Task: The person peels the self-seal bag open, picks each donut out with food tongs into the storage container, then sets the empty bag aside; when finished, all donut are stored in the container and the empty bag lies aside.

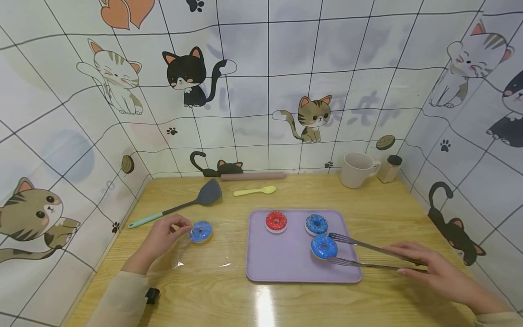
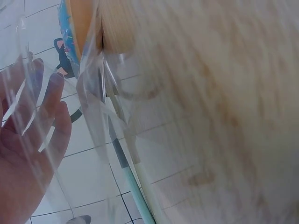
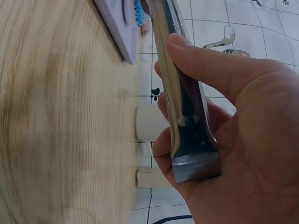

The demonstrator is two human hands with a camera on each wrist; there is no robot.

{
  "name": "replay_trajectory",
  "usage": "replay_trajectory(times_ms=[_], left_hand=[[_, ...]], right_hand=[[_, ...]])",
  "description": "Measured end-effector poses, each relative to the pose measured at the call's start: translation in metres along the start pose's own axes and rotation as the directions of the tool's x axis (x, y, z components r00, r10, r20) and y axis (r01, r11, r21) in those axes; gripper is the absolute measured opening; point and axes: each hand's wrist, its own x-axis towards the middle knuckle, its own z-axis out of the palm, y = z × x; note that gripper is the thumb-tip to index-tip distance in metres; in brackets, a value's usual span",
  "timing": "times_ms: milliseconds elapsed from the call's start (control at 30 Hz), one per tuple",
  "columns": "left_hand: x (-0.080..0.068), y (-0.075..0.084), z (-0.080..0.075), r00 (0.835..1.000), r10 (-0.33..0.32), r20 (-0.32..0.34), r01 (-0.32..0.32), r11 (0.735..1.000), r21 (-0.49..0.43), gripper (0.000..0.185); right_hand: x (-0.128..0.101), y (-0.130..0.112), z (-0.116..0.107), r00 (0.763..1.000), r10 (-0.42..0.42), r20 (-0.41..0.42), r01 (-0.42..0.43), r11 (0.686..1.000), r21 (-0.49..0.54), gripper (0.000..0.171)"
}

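Observation:
My right hand (image 1: 433, 270) grips metal tongs (image 3: 175, 93) with fork-shaped tips. These tips lie at the right side of a blue sprinkled donut (image 1: 324, 246) over the purple tray (image 1: 278, 263); whether they pinch it, I cannot tell. Behind it on the tray sit a darker blue donut (image 1: 316, 225) and a red donut (image 1: 276, 221). At the left, my left hand (image 1: 165, 236) pinches a clear plastic bag (image 1: 216, 259) lying on the table. A blue donut (image 1: 200, 231) is by its fingertips, apparently in the bag. The left wrist view shows the fingers (image 2: 51, 102) behind clear plastic.
A spatula (image 1: 209, 193) with a mint handle lies behind the left hand. Farther back are a yellow spoon (image 1: 255, 191) and a rolling pin (image 1: 253, 175). A mug (image 1: 356, 170) and a black-lidded jar (image 1: 390, 169) stand at the back right. Walls enclose the table.

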Motion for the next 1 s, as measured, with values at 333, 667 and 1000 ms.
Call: replay_trajectory(times_ms=[333,667,1000], left_hand=[[0.001,-0.002,0.0,1.0,-0.005,0.005,0.005,1.0,0.005,0.007],[0.003,0.0,-0.001,1.0,-0.009,0.016,0.009,1.0,0.001,0.003],[0.004,0.002,-0.001,0.999,-0.029,0.024,0.029,0.999,0.014,0.003]], right_hand=[[-0.001,0.013,0.005,0.999,0.023,0.032,-0.022,0.999,-0.031,0.053],[0.001,0.021,0.007,0.998,0.025,0.05,-0.022,0.999,-0.047,0.055],[0.017,0.002,0.013,1.0,0.006,-0.011,-0.006,1.0,-0.006,0.059]])
